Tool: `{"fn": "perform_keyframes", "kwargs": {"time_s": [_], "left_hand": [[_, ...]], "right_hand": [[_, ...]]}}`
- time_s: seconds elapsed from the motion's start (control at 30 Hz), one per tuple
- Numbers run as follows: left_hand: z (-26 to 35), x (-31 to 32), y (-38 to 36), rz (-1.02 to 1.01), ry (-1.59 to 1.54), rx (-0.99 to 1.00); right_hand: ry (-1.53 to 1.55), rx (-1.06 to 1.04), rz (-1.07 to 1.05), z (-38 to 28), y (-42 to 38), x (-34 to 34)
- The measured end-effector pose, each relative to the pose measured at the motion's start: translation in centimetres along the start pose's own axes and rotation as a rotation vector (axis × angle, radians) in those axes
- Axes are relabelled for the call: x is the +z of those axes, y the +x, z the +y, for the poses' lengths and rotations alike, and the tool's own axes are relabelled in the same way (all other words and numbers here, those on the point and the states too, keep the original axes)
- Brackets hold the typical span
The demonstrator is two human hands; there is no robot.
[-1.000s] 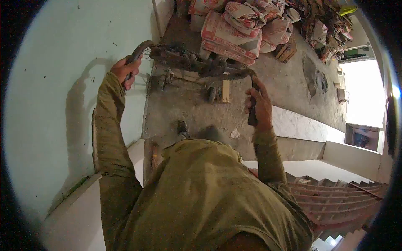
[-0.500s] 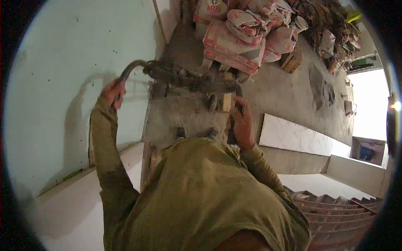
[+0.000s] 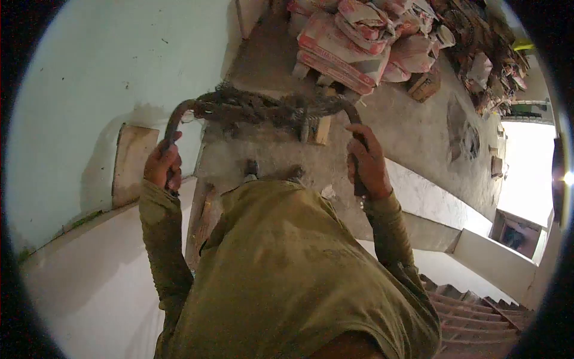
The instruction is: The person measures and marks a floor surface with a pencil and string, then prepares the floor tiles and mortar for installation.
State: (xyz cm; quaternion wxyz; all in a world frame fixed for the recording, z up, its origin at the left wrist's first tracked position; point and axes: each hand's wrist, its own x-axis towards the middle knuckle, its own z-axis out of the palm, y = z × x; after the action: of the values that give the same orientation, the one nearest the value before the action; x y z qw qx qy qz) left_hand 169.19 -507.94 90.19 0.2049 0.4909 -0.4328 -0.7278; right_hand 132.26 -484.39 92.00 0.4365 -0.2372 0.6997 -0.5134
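My left hand (image 3: 161, 164) is wrapped round the left end of a dark, bent bar (image 3: 173, 121). My right hand (image 3: 369, 160) grips the other end, whose tip pokes out below the fingers. Between the two bends, dark tangled strands (image 3: 257, 109) cover the middle of the bar, so its core is hidden there. The bar is held out in front of my body, roughly level across the view. A pale wooden piece (image 3: 323, 130) shows just below the strands, left of my right hand.
A pale wall (image 3: 113, 66) rises close on my left, with a board (image 3: 134, 158) against it. Stacked red-and-white sacks (image 3: 341, 51) stand ahead, beside a wooden box (image 3: 424, 87). Debris (image 3: 478, 66) is heaped at the far right. A white slab (image 3: 430, 194) and steps (image 3: 472, 317) lie to the right.
My right hand has moved right and closed round the bar's right end, away from the wooden piece. My left hand has shifted slightly down, and the view has tilted a little.
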Motion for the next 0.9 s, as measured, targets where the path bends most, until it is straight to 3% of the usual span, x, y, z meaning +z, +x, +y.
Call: {"fn": "perform_keyframes", "kwargs": {"time_s": [0.2,0.37,0.57,0.63,0.73,0.8,0.83,0.9], "left_hand": [[0.0,-0.4,0.0,0.003,0.022,0.016],[-0.7,-1.0,0.9,0.007,0.022,0.049],[-2.5,-0.5,-1.9,-0.027,0.018,0.060],[-4.5,-0.6,-3.0,0.155,0.088,0.046],[-8.8,-1.2,-6.2,0.036,-0.085,0.098],[-9.8,0.4,-8.9,0.049,-0.223,0.047],[-9.8,1.2,-9.8,0.053,-0.234,0.028],[-8.8,2.9,-9.6,0.106,-0.286,0.017]], "right_hand": [[-0.093,-0.214,-0.019,0.5,0.5,-0.2],[0.038,-0.088,-0.067,0.9,-0.1,-0.3],[0.052,-0.190,-0.048,3.0,-0.9,-0.6],[0.123,-0.183,-0.031,2.7,-2.4,-0.9],[-0.084,-0.132,0.005,5.5,-4.5,-2.5],[-0.206,-0.219,0.030,6.7,-4.9,-2.9],[-0.292,-0.118,0.020,4.5,-5.2,-3.0],[-0.396,-0.291,-0.078,3.7,-3.2,-4.0]]}}
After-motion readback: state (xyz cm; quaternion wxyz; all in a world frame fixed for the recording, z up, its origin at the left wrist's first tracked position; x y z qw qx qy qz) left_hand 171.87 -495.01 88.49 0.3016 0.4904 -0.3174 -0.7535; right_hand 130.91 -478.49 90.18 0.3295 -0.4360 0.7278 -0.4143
